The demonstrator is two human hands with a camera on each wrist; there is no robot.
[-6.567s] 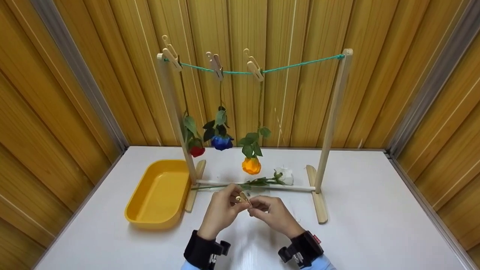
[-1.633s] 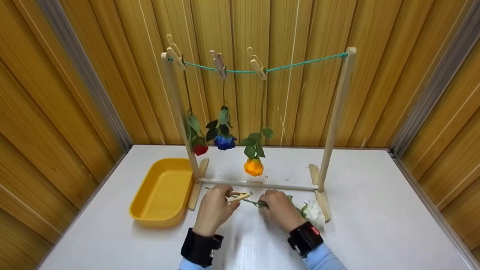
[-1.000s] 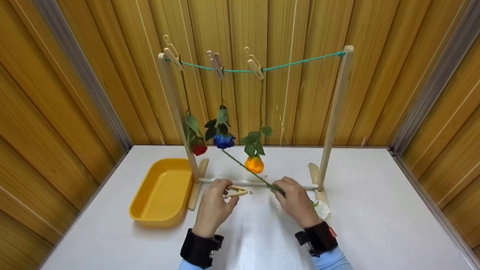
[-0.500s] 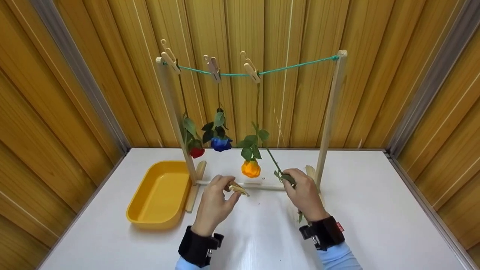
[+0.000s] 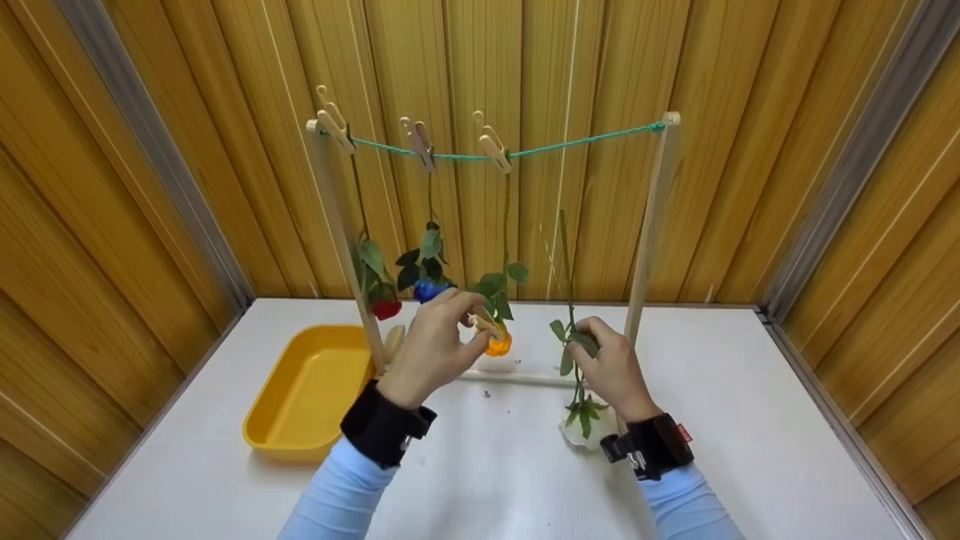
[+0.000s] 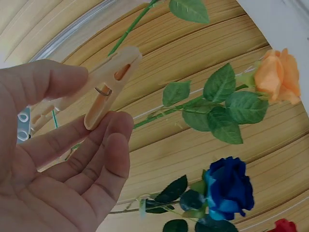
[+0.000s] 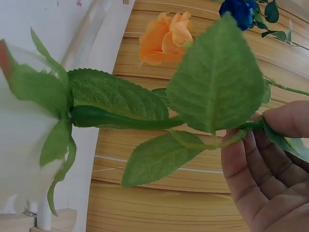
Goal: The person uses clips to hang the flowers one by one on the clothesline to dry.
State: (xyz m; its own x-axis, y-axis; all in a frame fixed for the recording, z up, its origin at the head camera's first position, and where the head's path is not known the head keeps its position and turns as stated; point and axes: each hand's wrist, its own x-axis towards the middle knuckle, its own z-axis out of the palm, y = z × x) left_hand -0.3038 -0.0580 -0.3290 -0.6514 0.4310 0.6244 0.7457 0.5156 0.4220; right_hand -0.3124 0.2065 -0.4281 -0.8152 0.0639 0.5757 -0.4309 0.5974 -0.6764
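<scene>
My left hand (image 5: 435,345) pinches a pale clothespin (image 6: 113,87) between thumb and fingers, in front of the hanging orange rose (image 6: 277,77). My right hand (image 5: 615,367) grips the green stem of a white rose (image 5: 589,426) among its leaves; the bloom points down and the bare stem end (image 5: 564,225) points up, below the cord. Three clothespins on the green cord (image 5: 585,140) hold a red rose (image 5: 386,307), a blue rose (image 6: 229,188) and the orange rose, all upside down.
A wooden frame with a left post (image 5: 337,217) and right post (image 5: 654,225) carries the cord, its bottom bar (image 5: 525,379) lying near the table. A yellow tray (image 5: 259,420) stands left on the white table (image 5: 750,420). Wood-patterned walls (image 5: 615,60) enclose the back and sides.
The white rose, on the table at first, was picked up by my right hand and swung from slanting to nearly vertical, bloom down. My left hand has risen with the clothespin.
</scene>
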